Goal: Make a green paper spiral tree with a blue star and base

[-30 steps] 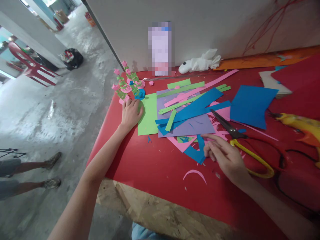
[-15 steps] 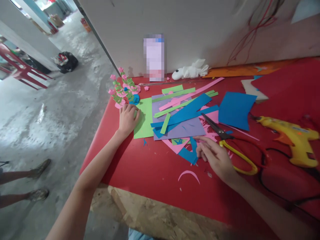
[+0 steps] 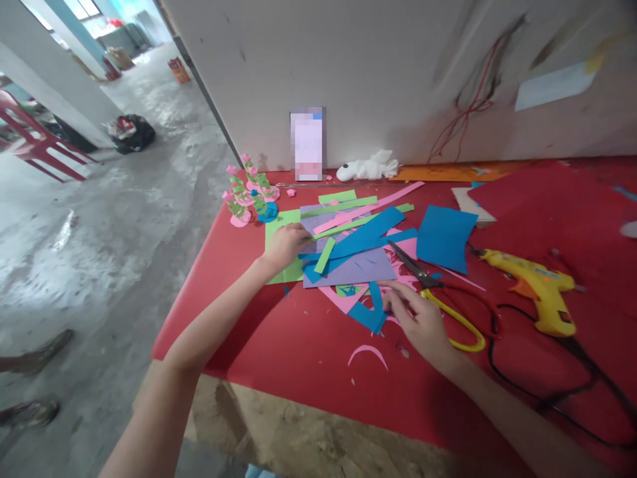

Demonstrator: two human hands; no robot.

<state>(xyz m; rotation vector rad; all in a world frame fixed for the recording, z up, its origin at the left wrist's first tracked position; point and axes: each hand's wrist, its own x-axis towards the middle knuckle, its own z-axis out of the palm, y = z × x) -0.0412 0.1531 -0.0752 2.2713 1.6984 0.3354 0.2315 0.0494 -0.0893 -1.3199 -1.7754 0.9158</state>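
My left hand is over the light green sheet, its fingers partly extended and their tips at the left ends of the thin green strips. Whether those tips touch a strip is unclear. My right hand hovers low, fingers loosely apart, beside a blue paper scrap and pink cuttings. Under the strips lies a purple sheet, with blue strips and a pink strip across it. Open-bladed scissors with yellow and red handles rest right of the pile.
Small paper flowers stand on pink and blue bases at the back left. A phone leans against the wall beside a white wrapped figure. A blue square and a yellow glue gun with its black cord lie at the right.
My left hand has moved right, from beside the paper flowers to the ends of the green strips. My right hand stays by the blue scrap. The camera view has shifted slightly.
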